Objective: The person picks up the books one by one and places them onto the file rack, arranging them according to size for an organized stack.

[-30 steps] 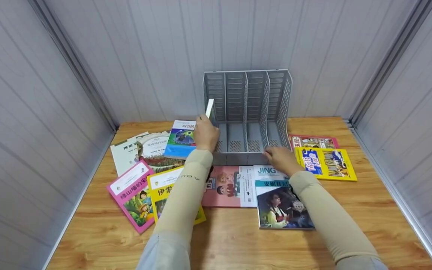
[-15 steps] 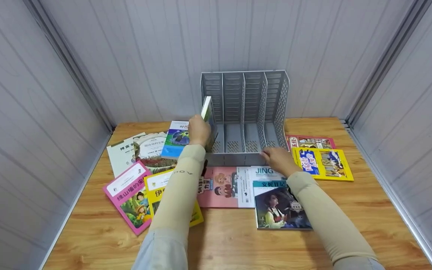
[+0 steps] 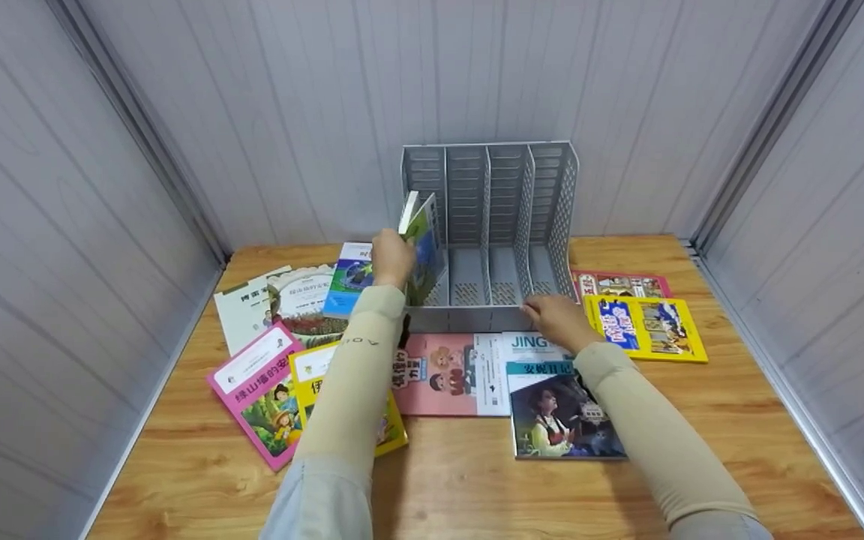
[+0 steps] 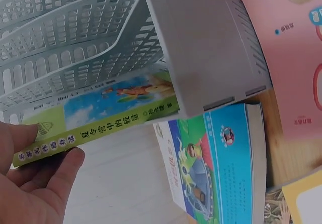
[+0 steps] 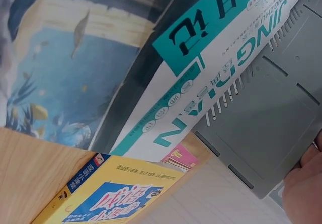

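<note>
A grey slotted file rack point(image 3: 488, 225) stands at the back of the wooden table point(image 3: 462, 487). My left hand point(image 3: 391, 259) grips a thin green-spined book point(image 3: 421, 247) upright, its lower end inside the rack's leftmost slot. The left wrist view shows the green-spined book point(image 4: 95, 128) pinched between thumb and fingers point(image 4: 53, 176), its far end entering the file rack point(image 4: 151, 43). My right hand point(image 3: 556, 319) holds the rack's low front wall, and its fingers point(image 5: 304, 189) sit on the file rack's grey wall point(image 5: 271, 128).
Books lie flat around the rack: a blue one point(image 3: 348, 279), white ones point(image 3: 274, 300), a pink one point(image 3: 259, 390), a yellow one point(image 3: 327, 390) at left, a pink one point(image 3: 447, 375) and a dark-cover one point(image 3: 563, 409) in front, yellow point(image 3: 646, 326) and red point(image 3: 619, 285) ones at right. Grey walls enclose the table.
My left hand has carried the thin book from the rack's left edge into the leftmost slot and tilted it, so its cover now shows. The right hand has stayed on the rack's front.
</note>
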The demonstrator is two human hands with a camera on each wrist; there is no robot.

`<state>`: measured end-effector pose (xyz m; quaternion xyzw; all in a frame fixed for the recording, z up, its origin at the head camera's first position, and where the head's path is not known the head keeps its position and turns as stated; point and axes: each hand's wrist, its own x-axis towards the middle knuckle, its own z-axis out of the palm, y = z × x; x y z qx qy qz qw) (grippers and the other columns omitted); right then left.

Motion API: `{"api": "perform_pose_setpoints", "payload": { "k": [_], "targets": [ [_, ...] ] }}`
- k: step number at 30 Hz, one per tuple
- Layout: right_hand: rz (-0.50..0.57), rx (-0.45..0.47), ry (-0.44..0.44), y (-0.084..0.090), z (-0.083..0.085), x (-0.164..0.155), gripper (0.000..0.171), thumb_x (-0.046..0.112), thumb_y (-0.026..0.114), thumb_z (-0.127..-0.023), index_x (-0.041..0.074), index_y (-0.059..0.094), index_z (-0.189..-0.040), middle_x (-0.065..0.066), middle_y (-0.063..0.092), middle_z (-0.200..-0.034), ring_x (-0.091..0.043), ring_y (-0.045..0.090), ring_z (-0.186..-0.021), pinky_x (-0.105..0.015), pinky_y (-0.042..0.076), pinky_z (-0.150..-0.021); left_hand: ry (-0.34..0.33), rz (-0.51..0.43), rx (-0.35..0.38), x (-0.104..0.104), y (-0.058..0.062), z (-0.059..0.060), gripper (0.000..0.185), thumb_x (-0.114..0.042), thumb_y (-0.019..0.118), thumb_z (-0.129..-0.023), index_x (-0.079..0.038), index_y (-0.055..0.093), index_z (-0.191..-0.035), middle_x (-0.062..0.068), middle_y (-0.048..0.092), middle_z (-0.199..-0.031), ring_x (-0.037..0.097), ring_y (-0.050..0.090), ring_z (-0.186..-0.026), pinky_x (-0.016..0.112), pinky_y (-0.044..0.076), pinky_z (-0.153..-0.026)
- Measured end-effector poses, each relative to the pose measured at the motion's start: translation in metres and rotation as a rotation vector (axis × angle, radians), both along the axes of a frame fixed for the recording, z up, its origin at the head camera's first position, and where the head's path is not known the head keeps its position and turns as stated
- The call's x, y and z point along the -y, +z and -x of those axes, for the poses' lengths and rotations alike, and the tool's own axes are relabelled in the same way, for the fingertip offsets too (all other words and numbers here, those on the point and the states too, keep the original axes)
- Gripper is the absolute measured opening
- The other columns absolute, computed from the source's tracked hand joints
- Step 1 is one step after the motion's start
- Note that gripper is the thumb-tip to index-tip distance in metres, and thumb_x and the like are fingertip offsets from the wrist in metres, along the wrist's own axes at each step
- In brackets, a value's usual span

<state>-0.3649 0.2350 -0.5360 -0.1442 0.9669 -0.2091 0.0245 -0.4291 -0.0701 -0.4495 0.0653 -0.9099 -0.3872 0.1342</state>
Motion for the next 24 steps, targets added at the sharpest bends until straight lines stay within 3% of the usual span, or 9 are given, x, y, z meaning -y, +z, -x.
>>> {"api": "perform_pose_setpoints", "payload": {
  "k": [3,7,10,12,14,17,19,24],
  "targets": [
    [-0.007,0.029,-0.004,0.002,0.001,-0.001,0.040,0.035,0.051,-0.116,0.007,0.073,-0.132,-0.015,0.078,-0.121,-0.036,0.072,-0.113,-0.059,0.056,-0.107,-0.009,0.006,0.004,0.002,0.003,-0.002,0.030,-0.017,0.068,-0.108,0.009,0.076,-0.119,0.027,0.079,-0.113,0.040,0.080,-0.103,0.051,0.064,-0.091],
    [-0.002,0.060,-0.007,0.006,-0.001,-0.006,0.046,0.037,0.052,-0.116,0.007,0.064,-0.148,-0.019,0.070,-0.143,-0.042,0.065,-0.133,-0.062,0.049,-0.117,-0.045,-0.006,0.001,0.005,0.005,-0.005,0.030,-0.020,0.071,-0.106,0.008,0.076,-0.115,0.026,0.080,-0.107,0.037,0.079,-0.092,0.049,0.064,-0.082],
    [0.032,0.026,0.000,0.014,-0.004,-0.013,0.049,0.036,0.057,-0.114,0.008,0.058,-0.155,-0.020,0.063,-0.154,-0.044,0.059,-0.143,-0.063,0.044,-0.122,-0.077,-0.006,-0.011,0.008,0.006,-0.008,0.027,-0.022,0.073,-0.105,0.004,0.075,-0.104,0.020,0.077,-0.090,0.030,0.072,-0.076,0.044,0.058,-0.072],
    [0.062,-0.017,0.004,0.021,-0.004,-0.020,0.050,0.033,0.060,-0.113,0.007,0.058,-0.155,-0.021,0.061,-0.155,-0.044,0.057,-0.145,-0.063,0.044,-0.123,-0.099,-0.003,-0.028,0.011,0.007,-0.011,0.028,-0.024,0.073,-0.105,0.004,0.073,-0.108,0.020,0.075,-0.087,0.030,0.070,-0.075,0.044,0.057,-0.074],
    [0.081,-0.064,0.006,0.027,-0.004,-0.029,0.049,0.031,0.061,-0.112,0.005,0.058,-0.154,-0.022,0.061,-0.155,-0.045,0.057,-0.144,-0.063,0.044,-0.123,-0.112,0.002,-0.054,0.015,0.008,-0.014,0.034,-0.025,0.074,-0.105,0.005,0.071,-0.119,0.021,0.075,-0.096,0.032,0.074,-0.085,0.045,0.061,-0.082],
    [0.102,-0.107,-0.013,0.033,-0.004,-0.046,0.050,0.029,0.062,-0.112,0.002,0.057,-0.153,-0.025,0.061,-0.154,-0.047,0.057,-0.143,-0.065,0.044,-0.122,-0.116,0.044,-0.129,0.020,0.009,-0.018,0.051,-0.026,0.075,-0.104,0.009,0.062,-0.140,0.028,0.072,-0.123,0.042,0.074,-0.111,0.052,0.061,-0.101],
    [0.109,-0.117,-0.029,0.035,-0.005,-0.058,0.050,0.028,0.062,-0.112,0.001,0.056,-0.153,-0.027,0.060,-0.153,-0.048,0.058,-0.141,-0.066,0.045,-0.120,-0.109,0.081,-0.210,0.023,0.008,-0.021,0.053,-0.025,0.076,-0.103,0.009,0.062,-0.141,0.028,0.069,-0.134,0.043,0.071,-0.120,0.051,0.059,-0.105],
    [0.138,-0.072,-0.105,0.035,-0.008,-0.087,0.052,0.033,0.059,-0.113,0.006,0.053,-0.158,-0.026,0.057,-0.157,-0.049,0.054,-0.144,-0.069,0.041,-0.121,-0.143,0.153,-0.446,0.026,0.003,-0.032,0.037,-0.017,0.078,-0.102,0.007,0.068,-0.128,0.026,0.072,-0.123,0.041,0.072,-0.115,0.050,0.061,-0.101]
  ]
}}
